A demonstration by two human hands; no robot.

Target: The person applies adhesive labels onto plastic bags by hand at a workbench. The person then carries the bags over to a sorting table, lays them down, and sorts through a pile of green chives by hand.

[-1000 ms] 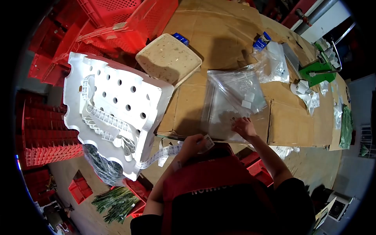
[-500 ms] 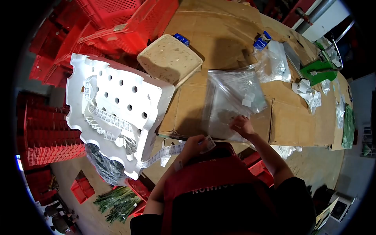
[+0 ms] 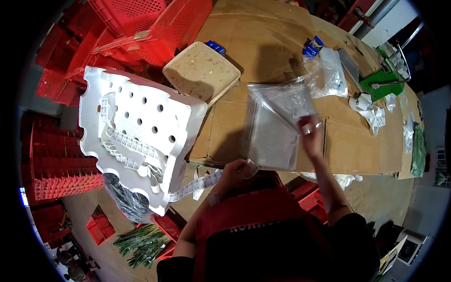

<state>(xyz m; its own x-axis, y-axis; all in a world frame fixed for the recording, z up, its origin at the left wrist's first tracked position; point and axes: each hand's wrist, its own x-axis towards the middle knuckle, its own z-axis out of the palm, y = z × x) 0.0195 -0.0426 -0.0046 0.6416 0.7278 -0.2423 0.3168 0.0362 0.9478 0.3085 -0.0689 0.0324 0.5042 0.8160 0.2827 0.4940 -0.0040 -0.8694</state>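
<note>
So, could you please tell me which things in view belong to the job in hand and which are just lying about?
In the job, it seems:
- label strip, held in the left hand
- clear plastic bags, under the right hand
- white box the strip trails from

Seemingly just lying about:
- beige tub
- small blue box
- green tool
- red crates

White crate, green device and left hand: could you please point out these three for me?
White crate [image 3: 150, 114]: head view, on the panel with holes.
Green device [image 3: 381, 93]: head view, on its green body.
Left hand [image 3: 232, 174]: head view, middle of hand.
</note>
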